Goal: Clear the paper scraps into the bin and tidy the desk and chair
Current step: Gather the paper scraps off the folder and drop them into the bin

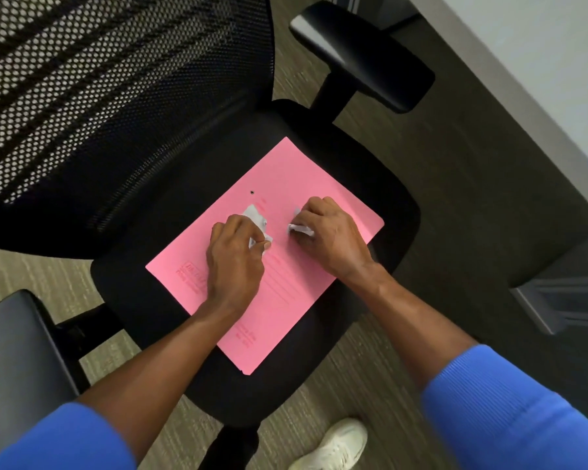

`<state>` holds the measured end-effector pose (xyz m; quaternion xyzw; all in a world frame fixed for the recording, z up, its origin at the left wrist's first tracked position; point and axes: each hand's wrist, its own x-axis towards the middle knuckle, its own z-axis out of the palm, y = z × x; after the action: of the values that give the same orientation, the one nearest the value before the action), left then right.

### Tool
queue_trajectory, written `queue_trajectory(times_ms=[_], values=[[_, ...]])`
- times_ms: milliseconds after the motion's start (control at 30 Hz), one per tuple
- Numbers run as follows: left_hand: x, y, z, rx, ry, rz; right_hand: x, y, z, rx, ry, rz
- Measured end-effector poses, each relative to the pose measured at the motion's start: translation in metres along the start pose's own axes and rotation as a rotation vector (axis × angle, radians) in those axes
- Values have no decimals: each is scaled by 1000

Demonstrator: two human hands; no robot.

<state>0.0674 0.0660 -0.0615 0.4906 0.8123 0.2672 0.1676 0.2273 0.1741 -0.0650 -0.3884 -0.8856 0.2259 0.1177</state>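
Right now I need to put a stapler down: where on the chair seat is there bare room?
Bare seat shows between the folder and the right armrest, and along the front edge below the folder. The folder's middle is crowded: the left hand and right hand are gathering scraps there.

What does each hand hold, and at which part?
Left hand pinches a white paper scrap at its lower edge; right hand closes around another scrap.
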Motion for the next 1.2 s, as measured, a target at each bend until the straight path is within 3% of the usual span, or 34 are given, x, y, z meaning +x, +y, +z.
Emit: queue_trajectory(times_ms=[233,400,833,1200], values=[[-9,7,0,-67,21,-45,-60,10,-7,99,252,209],[-8,20,-6,-137,21,-153,-111,15,-14,88,290,296],[-19,27,7,89,35,-10,-190,25,-6,137,441,483],[-74,90,55,-209,-27,177,-251,52,-21,188,549,641]])
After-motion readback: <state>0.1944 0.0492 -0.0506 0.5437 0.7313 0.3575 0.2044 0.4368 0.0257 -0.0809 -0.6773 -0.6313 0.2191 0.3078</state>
